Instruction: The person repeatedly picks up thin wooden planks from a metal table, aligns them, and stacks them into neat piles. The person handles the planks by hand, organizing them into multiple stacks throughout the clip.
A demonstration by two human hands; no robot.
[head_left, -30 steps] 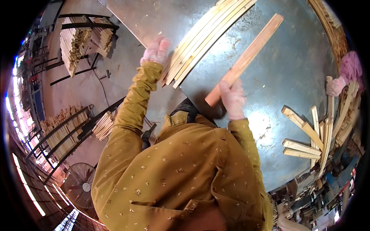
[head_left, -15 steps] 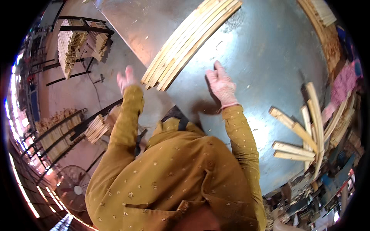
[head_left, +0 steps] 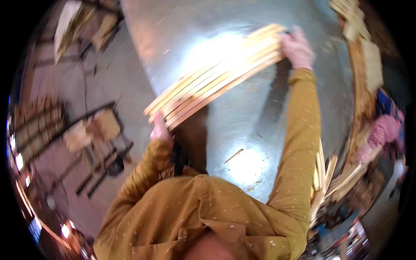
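1. Shiny grey metal counter [head_left: 234, 117] fills the middle, glare in two bright patches; a thin wood sliver [head_left: 234, 156] lies on its near part.
2. Left hand [head_left: 160, 128] clamped on the near left end of a row of wooden strips [head_left: 221, 80].
3. Right hand [head_left: 299, 48] clamped on their far right end, arm stretched out.
4. Strips side by side, slanting across the counter; resting on it or lifted, cannot tell.
5. Right, past the brown-yellow sleeve [head_left: 301, 130]: loose wood pieces [head_left: 329, 173], jumbled.
6. Further right: another person's pink sleeve [head_left: 383, 130], near more wood.
7. Far left, blurred: stacked wood [head_left: 39, 125] on a rack, round fan [head_left: 51, 202].
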